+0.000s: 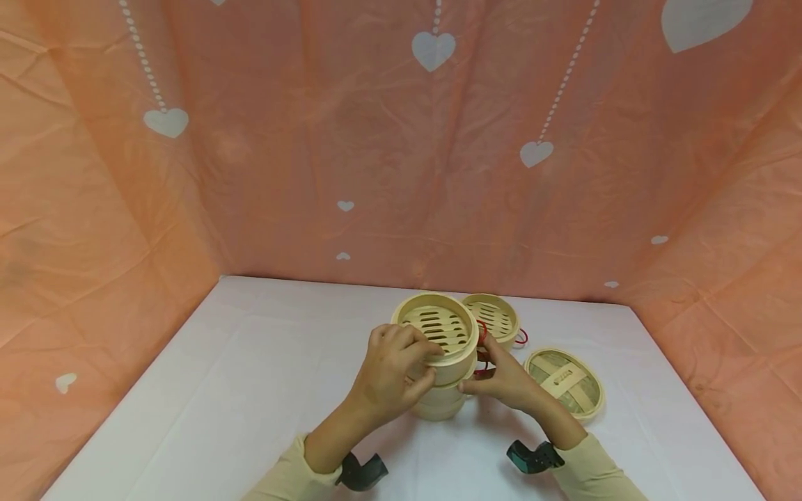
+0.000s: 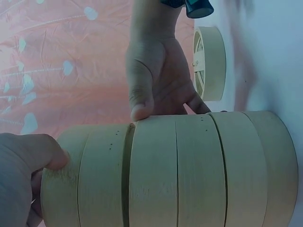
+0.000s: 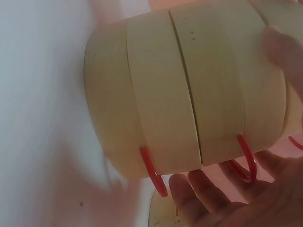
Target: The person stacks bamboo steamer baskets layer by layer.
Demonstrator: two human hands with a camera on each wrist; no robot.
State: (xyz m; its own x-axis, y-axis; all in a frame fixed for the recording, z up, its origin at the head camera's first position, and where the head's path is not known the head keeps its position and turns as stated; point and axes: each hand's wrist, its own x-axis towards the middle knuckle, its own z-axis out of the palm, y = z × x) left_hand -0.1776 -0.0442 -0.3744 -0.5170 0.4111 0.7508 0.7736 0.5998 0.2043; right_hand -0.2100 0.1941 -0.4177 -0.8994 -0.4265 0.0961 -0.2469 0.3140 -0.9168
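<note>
Orange cloth (image 1: 376,160), creased, beyond both hands and off to either side, cut off at top. White table (image 1: 238,390) under the hands, faint fold lines, near edge out of frame. Stack (image 1: 438,409) of round pale bamboo tiers upright on table, between left hand (image 1: 395,369) and right hand (image 1: 510,381); left hand covers part of its front, right hand part of its side. Top tier (image 1: 456,370) gripped by left hand, fingers over rim, thumb on outer wall; dark gap under it in left wrist view. Right hand holds stack from the side, thumb at upper edge of middle tier (image 2: 156,161), fingers bent round; exact fingertip contact hard to make out, right wrist view soft and washed out. Basket (image 1: 491,313), same bamboo, slotted floor, beyond right hand; hand and stack block its lower part. Lid (image 1: 567,379), woven with crossing flat strips, on table just right of right hand, near edge partly behind the wrist. Black wrist cameras (image 1: 362,474) below the hands. Pale piece (image 3: 163,213) past right fingertips, cut off, can't tell which item. Red loops (image 3: 248,158), thin, smooth, at right hand's fingers, partly hidden
</note>
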